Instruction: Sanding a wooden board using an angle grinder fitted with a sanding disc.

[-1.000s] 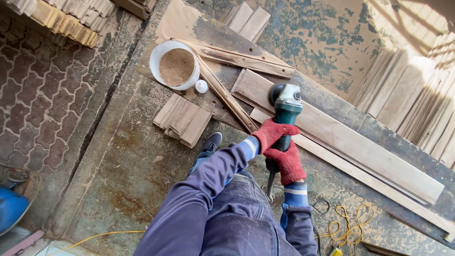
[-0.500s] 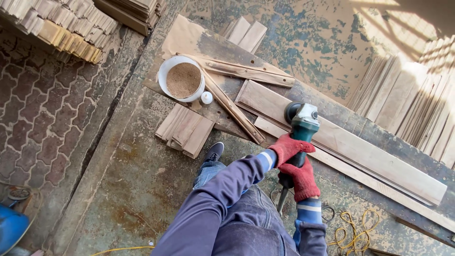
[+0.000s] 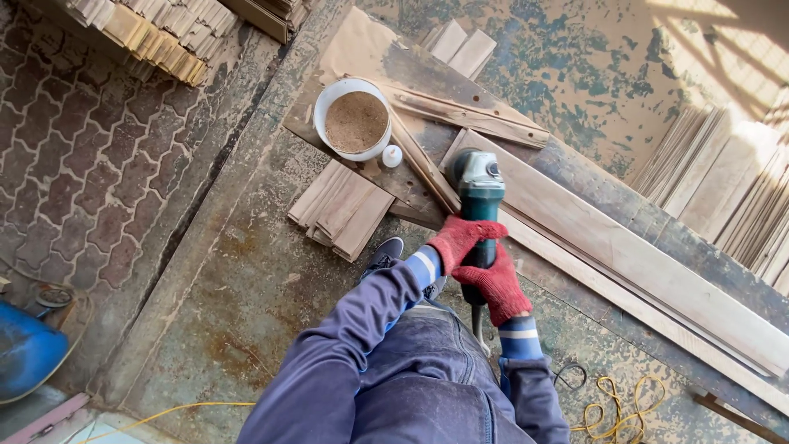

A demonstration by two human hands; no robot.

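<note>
Grinder sitting at the near end of the long plank, both gloved hands clamped around its body.

Left hand is gripping in front, right hand wrapping the rear. Bucket of sawdust, a small white cap and a stack of short boards are lying just left. The disc is hiding under the head, and the cord is disappearing behind the legs.

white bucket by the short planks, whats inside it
The round white plastic bucket holds fine tan sawdust-like powder, filling it nearly to the rim. Anything beneath that powder is covered. A small white cap lies just outside it.
</note>
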